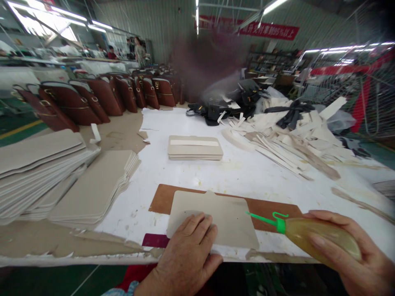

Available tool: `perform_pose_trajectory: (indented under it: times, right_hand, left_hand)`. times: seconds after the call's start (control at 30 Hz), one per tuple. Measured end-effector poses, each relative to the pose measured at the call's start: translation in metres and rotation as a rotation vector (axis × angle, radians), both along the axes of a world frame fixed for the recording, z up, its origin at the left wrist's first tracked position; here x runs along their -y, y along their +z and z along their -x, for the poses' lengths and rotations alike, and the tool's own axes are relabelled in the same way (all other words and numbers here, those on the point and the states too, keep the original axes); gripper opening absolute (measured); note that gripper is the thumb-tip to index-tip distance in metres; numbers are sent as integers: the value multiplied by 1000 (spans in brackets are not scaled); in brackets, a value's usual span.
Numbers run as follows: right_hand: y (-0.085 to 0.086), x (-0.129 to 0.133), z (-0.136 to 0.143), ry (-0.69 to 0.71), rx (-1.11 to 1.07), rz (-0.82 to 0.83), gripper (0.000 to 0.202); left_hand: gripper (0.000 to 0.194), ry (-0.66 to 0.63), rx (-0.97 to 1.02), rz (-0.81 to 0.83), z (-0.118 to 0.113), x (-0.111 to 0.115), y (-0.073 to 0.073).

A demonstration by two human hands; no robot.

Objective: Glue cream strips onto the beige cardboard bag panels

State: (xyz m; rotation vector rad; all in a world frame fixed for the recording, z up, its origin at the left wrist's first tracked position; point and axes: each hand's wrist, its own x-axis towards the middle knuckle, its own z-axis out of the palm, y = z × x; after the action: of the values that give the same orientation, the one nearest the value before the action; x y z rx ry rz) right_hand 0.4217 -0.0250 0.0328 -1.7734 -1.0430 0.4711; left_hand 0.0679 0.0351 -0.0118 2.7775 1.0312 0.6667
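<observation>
My left hand (193,250) lies flat, fingers stretched out, on a beige panel (228,218) with rounded corners and a small tab on its far edge. Under that panel a brown strip (274,211) sticks out on both sides. A small purple piece (154,240) shows at the panel's near left corner. In my right hand (348,242) is a glue bottle (317,236), tipped on its side, with yellowish contents and a green nozzle. Its nozzle tip points left at the panel's right part; whether it touches, I cannot tell.
A small stack of beige panels (194,152) sits mid-table. Larger panel stacks (92,185) lie at left, with brown bags (105,96) behind them. Offcut strips (277,139) heap at right beside black bags (228,102). The table's near edge (101,253) has torn paper.
</observation>
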Motion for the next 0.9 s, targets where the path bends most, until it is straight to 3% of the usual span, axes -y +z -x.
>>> perform_pose_trajectory:
  times: [0.1, 0.3, 0.5, 0.77, 0.9]
  right_hand:
    - [4, 4, 1, 148, 273, -40, 47]
    - [9, -3, 2, 437, 517, -198, 19]
    - [17, -9, 11, 512, 644, -270, 16]
    - [37, -17, 29, 607, 669, -346, 8]
    - [39, -20, 31, 622, 695, -344, 9]
  left_hand:
    - [48, 0, 9, 14, -1, 1, 1]
    - [47, 2, 20, 9, -1, 2, 1]
    - [46, 8, 19, -7, -1, 2, 3]
    - [46, 5, 9, 8, -3, 0, 3]
    - [47, -7, 16, -8, -3, 1, 5]
